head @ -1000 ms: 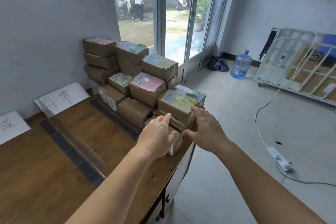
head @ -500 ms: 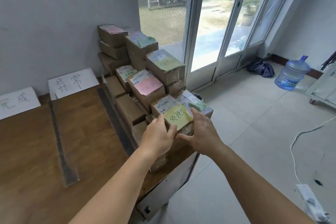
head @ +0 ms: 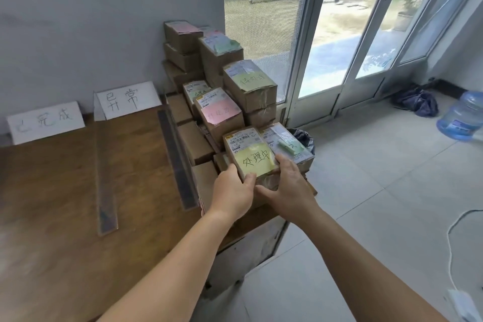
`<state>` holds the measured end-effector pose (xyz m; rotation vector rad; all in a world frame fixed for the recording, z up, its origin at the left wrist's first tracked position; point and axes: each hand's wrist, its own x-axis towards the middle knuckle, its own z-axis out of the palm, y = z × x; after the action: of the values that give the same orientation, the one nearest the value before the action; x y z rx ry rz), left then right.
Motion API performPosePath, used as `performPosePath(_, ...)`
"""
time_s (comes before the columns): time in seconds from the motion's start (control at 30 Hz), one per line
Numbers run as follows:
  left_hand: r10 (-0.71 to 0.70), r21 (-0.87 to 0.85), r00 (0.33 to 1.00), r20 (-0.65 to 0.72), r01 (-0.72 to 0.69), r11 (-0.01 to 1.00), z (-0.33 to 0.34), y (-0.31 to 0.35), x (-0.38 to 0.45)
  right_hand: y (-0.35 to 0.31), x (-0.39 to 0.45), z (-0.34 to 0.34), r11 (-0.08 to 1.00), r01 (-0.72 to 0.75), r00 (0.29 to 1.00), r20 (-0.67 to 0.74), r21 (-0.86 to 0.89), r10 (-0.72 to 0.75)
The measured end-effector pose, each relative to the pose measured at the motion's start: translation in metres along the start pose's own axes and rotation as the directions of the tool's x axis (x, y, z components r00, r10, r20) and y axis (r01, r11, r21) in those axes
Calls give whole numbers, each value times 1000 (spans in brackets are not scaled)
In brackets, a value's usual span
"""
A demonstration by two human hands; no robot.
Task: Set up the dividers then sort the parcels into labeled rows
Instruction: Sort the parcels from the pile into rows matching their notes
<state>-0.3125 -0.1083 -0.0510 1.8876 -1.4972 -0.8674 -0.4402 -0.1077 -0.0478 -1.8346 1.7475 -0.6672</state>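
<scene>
Both hands have closed in on the yellow-note parcel (head: 251,158): left hand (head: 231,195) and right hand (head: 288,187) fingers grasp its sides at the worktop (head: 65,217) edge, with stacked parcels (head: 222,81) and two dividers (head: 175,157) behind.
</scene>
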Motion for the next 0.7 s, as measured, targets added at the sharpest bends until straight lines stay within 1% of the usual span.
performPosePath(0.07,-6,-57,1000,-25,4,998,3,-2,-5,2,-5,-2,1000,12,1000,-21,14,-11)
performPosePath(0.23,-96,-277,992,-82,70,958,5,-4,-12,8,-15,-2,998,39,997,-72,44,-36)
performPosePath(0.33,-134,-383,989,-69,98,919,3,-3,-14,11,-17,-7,995,79,992,-105,68,-72)
performPosePath(0.43,-155,-423,987,-34,126,897,3,-1,-14,16,-12,-17,990,71,991,-121,124,-56)
performPosePath(0.5,-160,-422,987,-22,136,896,5,0,-15,23,-5,-24,991,40,985,-171,129,-17)
performPosePath(0.57,-167,-417,986,-10,147,897,7,1,-15,35,4,-31,991,-37,976,-209,126,63)
performPosePath(0.63,-164,-414,986,0,149,898,8,2,-16,48,14,-36,985,-134,969,-194,111,154)
performPosePath(0.7,-162,-414,987,7,150,898,10,4,-15,57,23,-38,977,-198,968,-141,74,207)
